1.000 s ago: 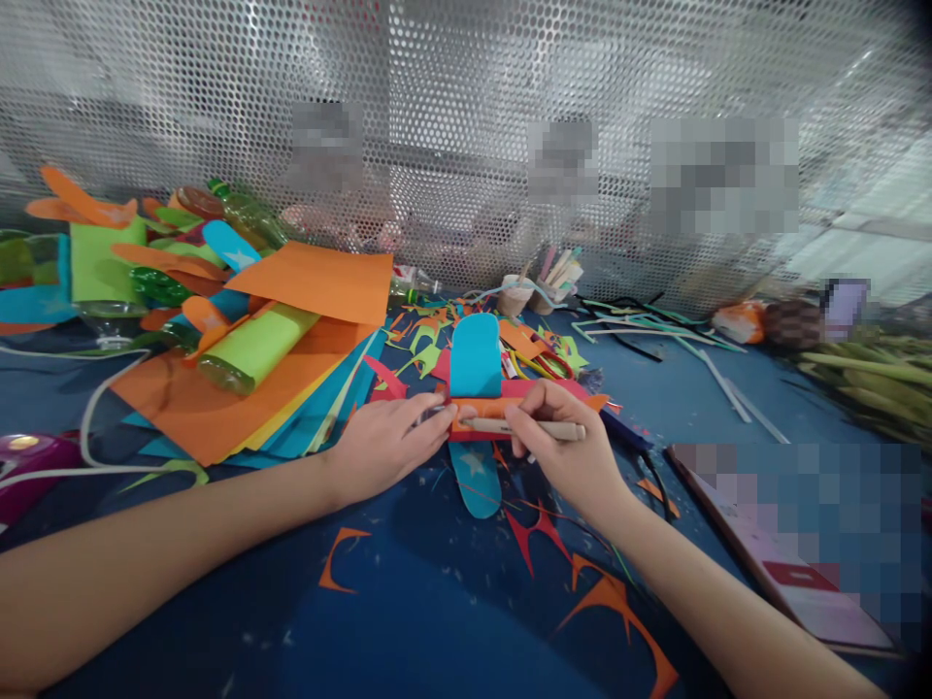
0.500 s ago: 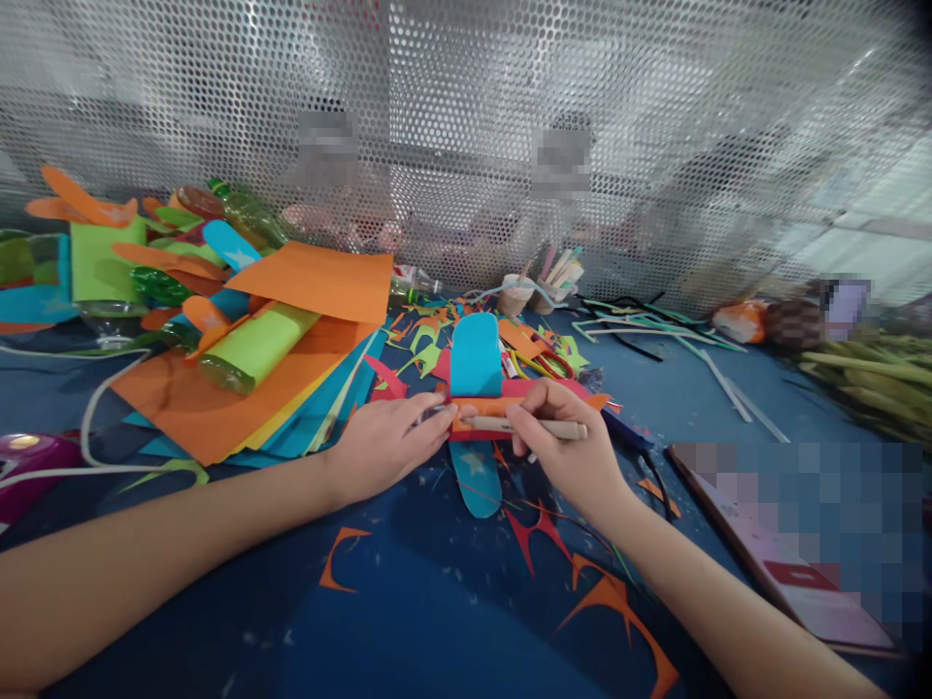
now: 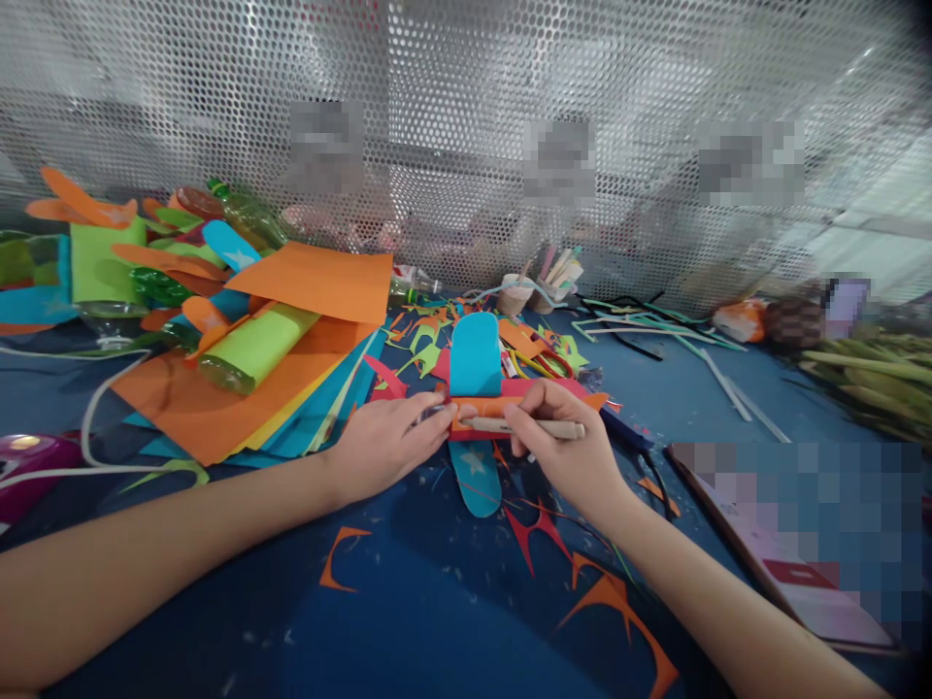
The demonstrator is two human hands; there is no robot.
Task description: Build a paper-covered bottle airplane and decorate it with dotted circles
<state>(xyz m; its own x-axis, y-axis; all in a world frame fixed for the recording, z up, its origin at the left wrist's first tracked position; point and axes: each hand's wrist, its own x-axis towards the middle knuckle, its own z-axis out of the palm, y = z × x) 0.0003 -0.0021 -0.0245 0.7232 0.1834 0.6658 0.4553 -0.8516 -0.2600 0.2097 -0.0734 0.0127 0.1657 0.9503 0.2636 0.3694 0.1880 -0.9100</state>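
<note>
A paper craft [image 3: 475,388] lies on the blue table [image 3: 437,602]: a long blue oval piece crossed by a red and orange band. My left hand [image 3: 389,442] presses on the band's left end with its fingers closed together. My right hand [image 3: 560,442] is wrapped round a pale wooden stick-like tool [image 3: 543,427] that lies along the band, its tip pointing left toward my left fingers.
Orange, yellow and blue paper sheets [image 3: 277,379] are stacked at left with a green-wrapped bottle [image 3: 251,348] and other bottles. Paper scraps litter the table. Small cups with sticks [image 3: 535,286] stand at the back by a perforated metal screen [image 3: 466,126]. Green stalks [image 3: 866,374] lie right.
</note>
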